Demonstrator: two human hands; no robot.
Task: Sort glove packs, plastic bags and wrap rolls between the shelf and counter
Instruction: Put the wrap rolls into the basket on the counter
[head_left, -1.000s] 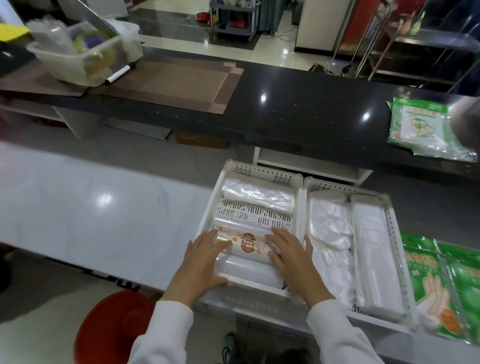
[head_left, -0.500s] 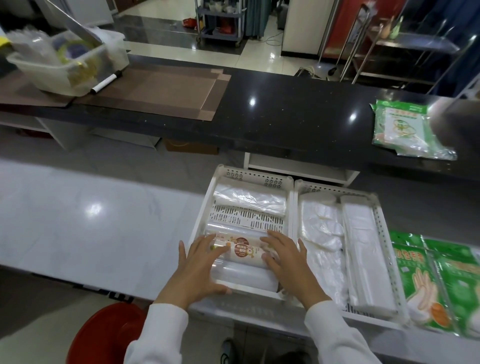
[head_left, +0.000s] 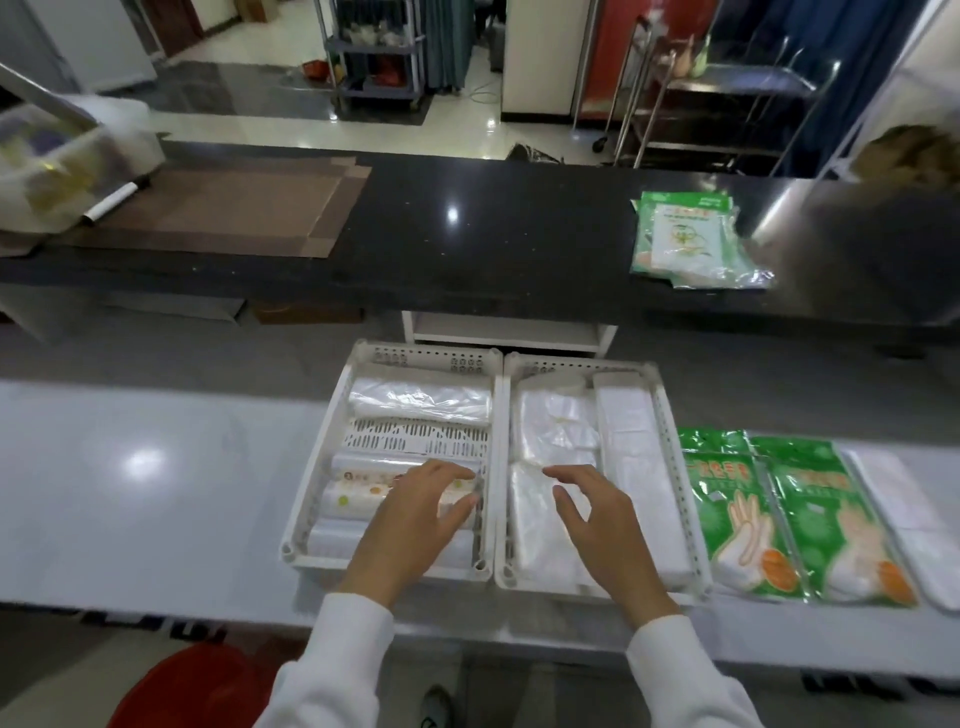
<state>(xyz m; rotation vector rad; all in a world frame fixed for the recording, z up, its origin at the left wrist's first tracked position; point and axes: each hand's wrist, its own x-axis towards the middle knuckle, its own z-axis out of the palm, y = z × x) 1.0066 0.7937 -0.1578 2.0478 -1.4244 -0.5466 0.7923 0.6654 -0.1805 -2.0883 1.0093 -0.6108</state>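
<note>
Two white perforated plastic trays sit side by side on the pale counter. The left tray (head_left: 317, 467) holds clear wrap rolls with printed labels (head_left: 358, 480) at its near end; the left hand (head_left: 415, 512) hovers over them, fingers loosely spread and gripping nothing. The right hand (head_left: 597, 514) hangs over the folded clear plastic bags (head_left: 540, 431) in the right tray (head_left: 675, 467), fingers spread and relaxed. Two green glove packs (head_left: 779, 519) lie just right of the trays; another green pack (head_left: 685, 239) rests on the black shelf (head_left: 467, 234) beyond.
</note>
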